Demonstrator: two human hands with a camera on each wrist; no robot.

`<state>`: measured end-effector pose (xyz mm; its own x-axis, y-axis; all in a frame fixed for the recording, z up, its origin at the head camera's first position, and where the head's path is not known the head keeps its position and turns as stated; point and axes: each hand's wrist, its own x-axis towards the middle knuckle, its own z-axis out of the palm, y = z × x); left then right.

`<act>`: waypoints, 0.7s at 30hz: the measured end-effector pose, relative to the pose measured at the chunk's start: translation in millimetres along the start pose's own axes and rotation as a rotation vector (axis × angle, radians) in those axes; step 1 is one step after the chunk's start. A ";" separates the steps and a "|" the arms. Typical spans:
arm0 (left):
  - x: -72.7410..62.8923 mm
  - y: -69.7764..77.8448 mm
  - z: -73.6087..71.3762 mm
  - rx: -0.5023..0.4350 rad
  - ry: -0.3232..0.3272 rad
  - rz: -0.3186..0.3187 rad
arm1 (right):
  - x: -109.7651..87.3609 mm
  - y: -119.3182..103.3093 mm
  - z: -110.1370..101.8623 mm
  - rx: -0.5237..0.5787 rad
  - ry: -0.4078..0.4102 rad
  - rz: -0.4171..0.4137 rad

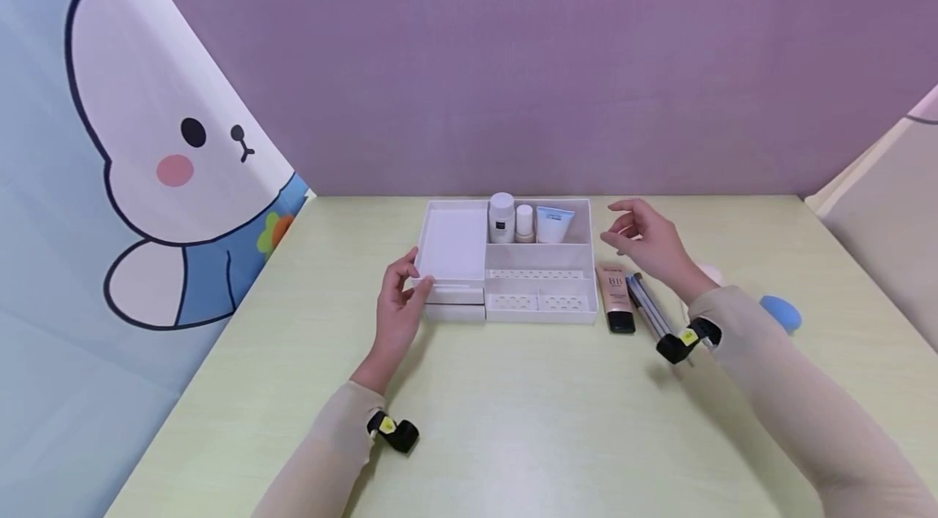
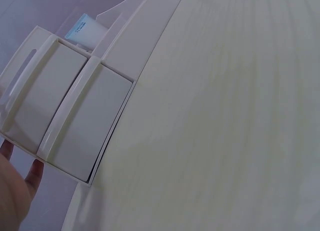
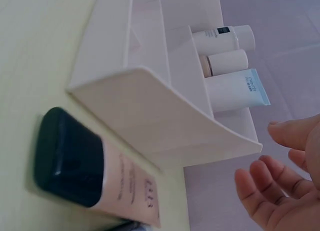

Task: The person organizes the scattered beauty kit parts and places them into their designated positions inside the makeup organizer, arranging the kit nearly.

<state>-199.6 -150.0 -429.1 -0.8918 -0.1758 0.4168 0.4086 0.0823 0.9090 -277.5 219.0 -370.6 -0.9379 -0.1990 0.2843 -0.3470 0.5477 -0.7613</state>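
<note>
The left hand (image 1: 400, 300), thumb and fingertips parted, touched the box (image 1: 453, 241) at its left side; a light, even brace there seemed enough against sliding. The right hand (image 1: 650, 243), loosely spread and holding nothing (clear of the rim), called for care near the standing white tube (image 1: 553, 225); the BB tube (image 1: 614, 291) lay on the table (image 1: 513, 404), just right of the box.

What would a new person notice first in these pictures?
Probably the big cartoon animal on the left cloth. Then the white box on the table, two bottles and a white-and-blue tube standing in its back compartment. Beside its right wall lies a pinkish tube with a black cap.
</note>
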 end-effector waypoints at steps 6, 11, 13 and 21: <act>-0.9 -0.3 -0.9 -0.001 -0.002 -0.006 | -7.0 6.7 -2.8 -0.002 -0.095 0.082; -1.0 0.1 -0.8 -0.005 -0.002 -0.003 | -11.7 12.7 -5.6 -0.048 -0.182 0.146; -1.1 0.4 -0.5 -0.004 -0.003 -0.002 | -13.7 15.1 -6.8 -0.060 -0.220 0.172; -0.2 -0.3 -0.6 -0.008 -0.006 -0.002 | -20.6 24.1 -7.1 -0.007 -0.360 0.277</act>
<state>-199.5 -150.6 -429.4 -0.8937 -0.1696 0.4155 0.4088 0.0742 0.9096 -266.5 242.1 -390.7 -0.9377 -0.3129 -0.1513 -0.0836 0.6256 -0.7756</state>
